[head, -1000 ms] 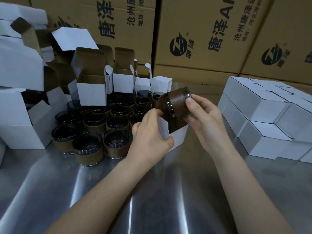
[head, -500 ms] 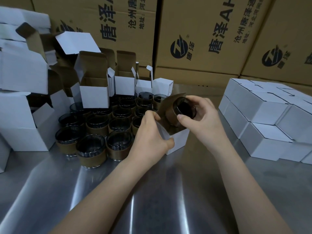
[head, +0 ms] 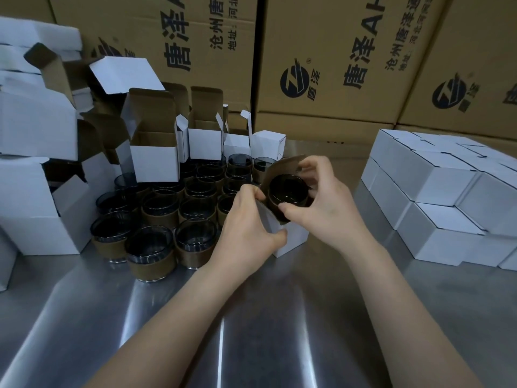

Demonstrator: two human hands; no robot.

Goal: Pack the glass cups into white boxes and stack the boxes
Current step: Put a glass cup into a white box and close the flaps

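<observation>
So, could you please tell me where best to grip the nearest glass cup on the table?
Grip the nearest glass cup round its brown sleeve, coming from the near side: it stands upright and other cups crowd its back and sides.

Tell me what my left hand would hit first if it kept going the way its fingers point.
Probably the open white box it grips: the left hand points forward and slightly right at its brown flap, with the glass cup in the right hand just behind. Depth is unclear.
</observation>
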